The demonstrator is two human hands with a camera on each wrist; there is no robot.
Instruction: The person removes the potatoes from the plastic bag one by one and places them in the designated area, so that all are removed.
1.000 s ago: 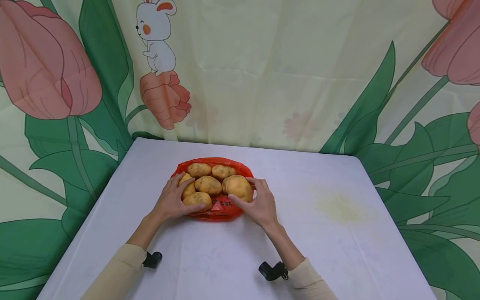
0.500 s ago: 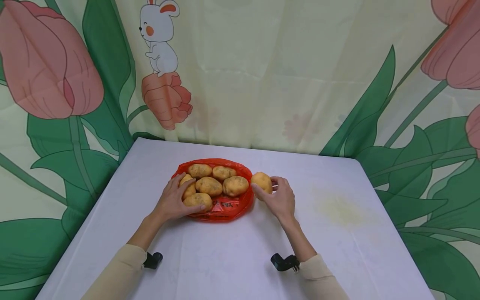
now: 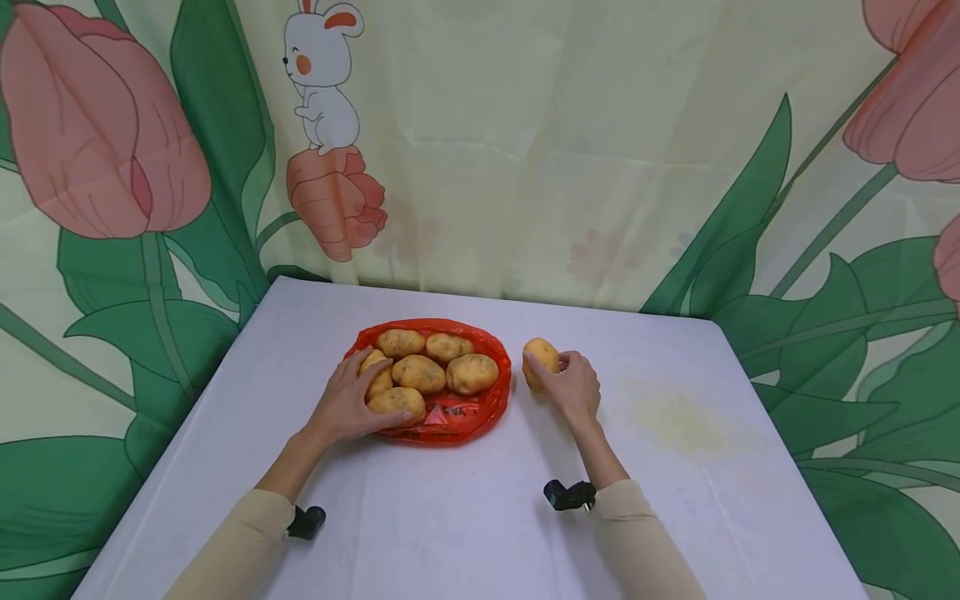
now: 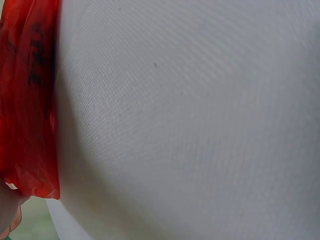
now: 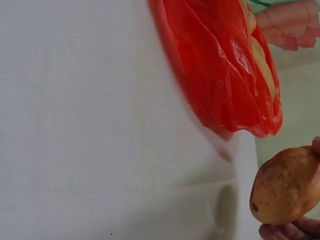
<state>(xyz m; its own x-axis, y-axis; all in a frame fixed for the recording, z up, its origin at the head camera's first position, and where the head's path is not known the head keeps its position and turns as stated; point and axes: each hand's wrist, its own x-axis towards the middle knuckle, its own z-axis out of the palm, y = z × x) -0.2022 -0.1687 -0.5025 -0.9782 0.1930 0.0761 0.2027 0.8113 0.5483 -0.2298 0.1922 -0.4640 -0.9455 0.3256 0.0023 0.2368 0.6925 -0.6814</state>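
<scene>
In the head view a red plastic bag (image 3: 461,427) lies spread on the table with several potatoes in it. My left hand (image 3: 347,402) holds the bag's left side, its thumb along a front potato (image 3: 397,404) and its fingers over another potato (image 3: 377,377). To the right of the bag, my right hand (image 3: 576,387) grips a potato (image 3: 538,360) between thumb and fingers. The right wrist view shows that potato (image 5: 284,186) raised off the table, apart from the bag (image 5: 220,65). Only the bag's red side (image 4: 27,110) and a bit of hand appear in the left wrist view.
A white cloth covers the table (image 3: 450,517), with a faint yellowish stain (image 3: 682,421) on the right. Behind the table's far edge hangs a curtain (image 3: 525,150) printed with tulips and a rabbit. A small black camera sits on each wrist.
My right hand has lifted a potato out of the bag and carried it right, past the rim. A potato beneath it now shows. My left hand has stayed in place.
</scene>
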